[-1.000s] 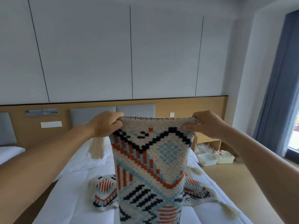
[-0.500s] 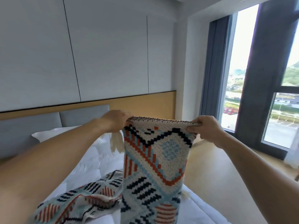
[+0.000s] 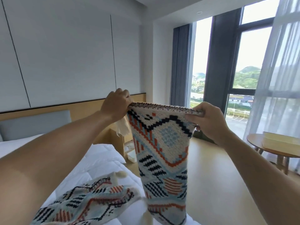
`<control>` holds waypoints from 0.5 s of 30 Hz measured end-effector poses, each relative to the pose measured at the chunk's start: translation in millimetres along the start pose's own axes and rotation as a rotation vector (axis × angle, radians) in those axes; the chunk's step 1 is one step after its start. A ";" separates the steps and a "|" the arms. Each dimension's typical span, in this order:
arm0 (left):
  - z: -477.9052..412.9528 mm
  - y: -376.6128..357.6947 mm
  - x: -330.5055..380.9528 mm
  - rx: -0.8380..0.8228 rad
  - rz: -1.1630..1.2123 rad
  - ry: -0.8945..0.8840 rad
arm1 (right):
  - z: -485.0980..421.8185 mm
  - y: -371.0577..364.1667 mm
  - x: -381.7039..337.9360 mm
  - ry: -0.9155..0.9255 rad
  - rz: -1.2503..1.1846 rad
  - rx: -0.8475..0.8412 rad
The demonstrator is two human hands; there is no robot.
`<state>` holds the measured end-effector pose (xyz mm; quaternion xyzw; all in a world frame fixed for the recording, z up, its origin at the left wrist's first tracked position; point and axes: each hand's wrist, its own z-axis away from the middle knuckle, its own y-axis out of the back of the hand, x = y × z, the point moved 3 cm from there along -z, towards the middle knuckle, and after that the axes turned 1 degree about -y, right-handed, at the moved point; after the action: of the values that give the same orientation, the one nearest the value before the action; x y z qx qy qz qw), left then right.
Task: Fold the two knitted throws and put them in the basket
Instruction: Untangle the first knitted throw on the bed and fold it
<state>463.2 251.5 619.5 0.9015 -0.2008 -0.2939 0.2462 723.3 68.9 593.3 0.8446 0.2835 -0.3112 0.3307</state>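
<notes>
Above bed (image 3: 100, 159), hands (image 3: 116, 106) (image 3: 209, 120) grip throw (image 3: 162, 143); hanging

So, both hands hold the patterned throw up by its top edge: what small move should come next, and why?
Probably lower it onto the white bed and fold the top edge down to the bottom. The left hand and right hand pinch the top corners of the cream, blue and orange knitted throw, which hangs as a long narrow strip, not yet a compact fold.
</notes>
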 end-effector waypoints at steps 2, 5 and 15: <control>12.1 -5.0 1.3 0.030 0.031 0.007 | 12.0 -2.8 -2.3 -0.004 -0.019 -0.068; 52.4 -12.8 3.3 0.011 0.084 -0.014 | 38.7 -22.4 -3.8 -0.066 -0.058 -0.239; 352.2 -41.0 -19.8 -0.343 0.180 -0.057 | 237.5 -209.6 -12.3 -0.309 0.110 -0.795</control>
<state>235.9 179.4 356.3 0.8161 -0.2346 -0.3260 0.4157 491.5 21.0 382.5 0.6089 0.2829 -0.2824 0.6851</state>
